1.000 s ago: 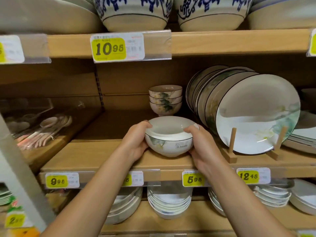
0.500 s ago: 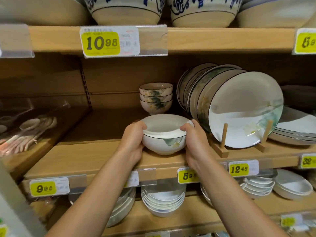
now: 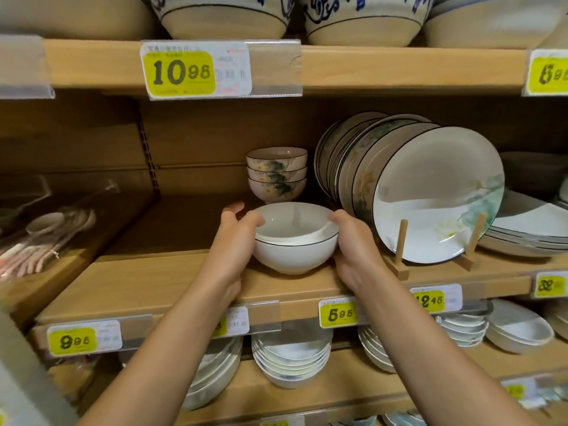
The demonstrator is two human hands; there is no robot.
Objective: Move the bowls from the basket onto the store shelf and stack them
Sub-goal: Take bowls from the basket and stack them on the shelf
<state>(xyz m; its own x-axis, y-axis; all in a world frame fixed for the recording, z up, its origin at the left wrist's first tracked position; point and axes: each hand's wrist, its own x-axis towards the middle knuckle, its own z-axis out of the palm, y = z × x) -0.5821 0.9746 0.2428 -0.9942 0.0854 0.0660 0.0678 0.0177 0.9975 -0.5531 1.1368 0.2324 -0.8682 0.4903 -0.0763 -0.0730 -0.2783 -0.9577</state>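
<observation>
- Near the front edge of the middle shelf (image 3: 147, 281), a white bowl (image 3: 295, 250) with a thin dark rim line is held between both hands; its foot appears to sit on the shelf board.
- The left grip (image 3: 236, 241) is closed on the bowl's left side: the thumb is laid over the rim and the palm is pressed to the wall, while one fingertip is seen raised behind the rim.
- The right grip (image 3: 353, 241) is closed on the bowl's right side, with the thumb set at the rim and the fingers wrapped round the wall, hidden behind the hand.
- A second, paler rim is seen inside the bowl; whether another bowl is nested there cannot be told.
- Towards the back edge, directly behind the held bowl, a stack of three flowered bowls (image 3: 276, 176) is stood upright, apart from the hands.
- Just beside the right grip, a row of plates (image 3: 430, 192) is leaned on edge against wooden pegs (image 3: 401, 241).
- Towards the left end, packets of spoons (image 3: 46, 235) are laid on a sloping board.
- On the front edge below the bowl, a yellow price tag (image 3: 338, 315) marked 5.95 is fixed.
- On the shelf beneath, stacked white bowls (image 3: 292, 358) are kept.
</observation>
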